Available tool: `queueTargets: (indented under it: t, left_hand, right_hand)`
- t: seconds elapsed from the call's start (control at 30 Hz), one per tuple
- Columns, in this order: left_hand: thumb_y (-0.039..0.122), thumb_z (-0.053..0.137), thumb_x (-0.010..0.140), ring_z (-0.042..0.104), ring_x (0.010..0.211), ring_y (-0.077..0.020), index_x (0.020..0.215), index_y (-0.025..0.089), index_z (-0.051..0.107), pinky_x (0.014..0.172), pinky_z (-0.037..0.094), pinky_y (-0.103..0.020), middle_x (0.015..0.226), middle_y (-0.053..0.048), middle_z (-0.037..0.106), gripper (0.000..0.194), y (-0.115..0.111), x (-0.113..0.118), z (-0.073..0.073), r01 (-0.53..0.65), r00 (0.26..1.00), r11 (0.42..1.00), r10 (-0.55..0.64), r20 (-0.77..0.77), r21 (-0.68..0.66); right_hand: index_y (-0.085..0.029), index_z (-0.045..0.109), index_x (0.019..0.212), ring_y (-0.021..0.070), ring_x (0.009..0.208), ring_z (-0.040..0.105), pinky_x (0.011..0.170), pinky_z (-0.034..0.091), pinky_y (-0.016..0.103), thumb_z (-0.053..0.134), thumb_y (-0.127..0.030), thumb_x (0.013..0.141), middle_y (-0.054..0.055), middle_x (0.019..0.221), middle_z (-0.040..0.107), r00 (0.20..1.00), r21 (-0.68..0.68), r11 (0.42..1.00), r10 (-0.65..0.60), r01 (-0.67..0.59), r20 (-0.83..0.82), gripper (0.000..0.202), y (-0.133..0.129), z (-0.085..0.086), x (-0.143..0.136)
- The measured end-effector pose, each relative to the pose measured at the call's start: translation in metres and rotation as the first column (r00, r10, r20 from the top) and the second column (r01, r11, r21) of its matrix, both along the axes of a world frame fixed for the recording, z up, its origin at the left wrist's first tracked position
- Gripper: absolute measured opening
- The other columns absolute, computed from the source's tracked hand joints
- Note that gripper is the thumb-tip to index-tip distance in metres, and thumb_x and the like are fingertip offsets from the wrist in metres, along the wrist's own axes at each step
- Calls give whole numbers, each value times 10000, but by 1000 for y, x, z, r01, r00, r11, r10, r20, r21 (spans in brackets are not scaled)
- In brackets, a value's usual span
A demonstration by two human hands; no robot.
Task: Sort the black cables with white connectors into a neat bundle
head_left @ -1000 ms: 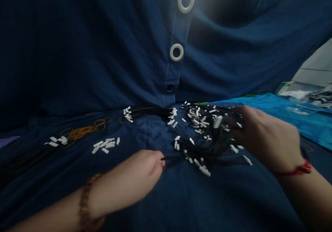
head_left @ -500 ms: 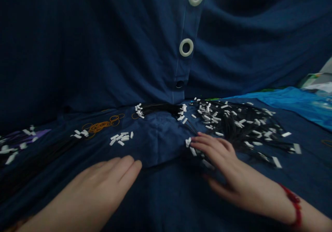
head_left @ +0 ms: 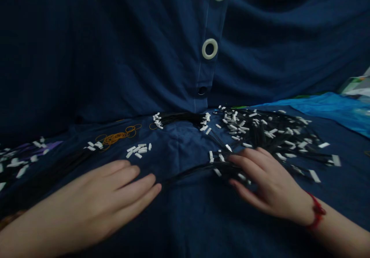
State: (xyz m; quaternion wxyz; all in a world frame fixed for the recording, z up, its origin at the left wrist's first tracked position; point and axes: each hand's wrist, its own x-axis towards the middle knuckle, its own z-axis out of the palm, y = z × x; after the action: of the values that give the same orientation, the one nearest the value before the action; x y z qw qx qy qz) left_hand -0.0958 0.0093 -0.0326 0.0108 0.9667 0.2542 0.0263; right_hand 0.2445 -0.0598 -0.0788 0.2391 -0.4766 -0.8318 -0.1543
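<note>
The black cords (head_left: pixel 190 170) lie across the blue cloth (head_left: pixel 185 215) between your hands. Your right hand (head_left: pixel 263 185) curves over their white-tipped end, thumb spread from the fingers; your left hand (head_left: pixel 101 200) reaches their other end, its grip hidden from view. Beyond lies a neat cord bundle (head_left: pixel 182 117), left of a tangled pile (head_left: pixel 263 131).

The picture is dim and cool, its light source out of view: left of the round pale ring (head_left: pixel 209 49) the dark blue cloth (head_left: pixel 138 50) sinks almost to black, while right of it a faint sheen picks out the folds. Below the ring, shadows pool softly under both hands, whose edges blur slightly, and the black strands (head_left: pixel 190 171) smear into the gloom. Far to its right, a small glare whitens the bright blue sheet (head_left: pixel 326 106).
</note>
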Motion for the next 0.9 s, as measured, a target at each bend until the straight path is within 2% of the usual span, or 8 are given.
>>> queueTargets:
  t: [0.07,0.13,0.23,0.37,0.5,0.67,0.8,0.9]
  left_hand:
    - [265,649,718,494,1147,-280,1200,447,500,987,346,-514,1289,35,520,536,-1,22,0,-11,989,999,3,-148,-51]
    - [304,725,659,478,1169,-295,1186,409,525,974,377,-490,1318,14,494,574,-6,37,-7,-35,980,992,10,-198,-120]
    - [315,665,737,530,1118,-249,1193,367,523,939,437,-419,1269,13,541,480,-14,51,-24,-52,980,980,13,-199,-191]
    - [187,445,866,564,1062,-277,1223,220,520,870,475,-456,1208,-84,582,366,-13,64,-48,-164,962,985,146,-231,-61]
    - [84,396,836,613,976,-221,1086,197,606,826,507,-339,1112,-79,633,345,-6,66,-65,-211,964,976,200,-178,-47]
    - [86,412,810,633,944,-233,1092,210,611,769,537,-333,1087,-65,654,367,-3,63,-73,-154,972,983,168,-166,96]
    - [172,481,800,648,863,-251,1007,218,643,716,547,-387,977,-39,692,267,0,63,-76,-88,991,961,111,-75,263]
    - [306,541,788,627,875,-251,1082,193,594,711,532,-381,1009,-55,672,319,1,61,-75,-120,991,921,86,107,371]
  right_hand:
    - [-164,497,1099,216,876,489,778,383,374,506,-273,837,96,983,530,998,-178,983,58,-54,14,284,0,5,-2]
    - [-196,540,1055,216,943,476,837,354,391,506,-263,843,69,1003,543,993,-303,947,117,-104,26,225,1,7,-4]
    - [-211,571,1004,215,957,473,851,336,406,482,-217,845,48,987,558,996,-282,957,80,-66,41,181,1,10,4]
    - [-242,560,994,203,910,496,816,378,401,448,-85,770,32,988,552,993,-357,934,10,31,114,296,1,13,36]
    - [-272,552,1016,230,918,514,780,415,421,517,-57,697,24,1040,549,976,-444,880,-82,166,202,387,8,3,63]
    - [-253,569,990,200,839,556,755,444,400,495,-109,781,22,948,575,985,-473,867,-97,156,146,264,19,-6,71]
    - [-214,578,1011,175,854,576,738,485,301,416,-220,897,56,1001,562,992,-560,820,-118,122,43,198,19,-1,84]
    - [-201,578,922,156,737,591,620,479,244,350,-302,938,62,913,587,978,-410,893,-209,186,-12,250,13,9,83]
